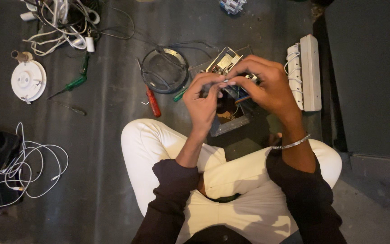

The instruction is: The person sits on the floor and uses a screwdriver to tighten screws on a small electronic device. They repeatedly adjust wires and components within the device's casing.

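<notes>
I sit cross-legged on a dark floor. My left hand (202,100) and my right hand (267,83) are raised together over an opened electrical box (225,61) with a circuit board and coloured wires inside. Fingertips of both hands pinch a small pale part between them; what it is I cannot tell. A thin silver bracelet (290,144) sits on my right wrist. My hands hide most of the box.
A red-handled screwdriver (152,102) and a green-handled screwdriver (72,84) lie on the floor. A round black ring with cable (164,70) sits beside the box. A white power strip (305,72) lies right, a white round fitting (28,80) left, with tangled white cables (58,25) and white cords (21,169).
</notes>
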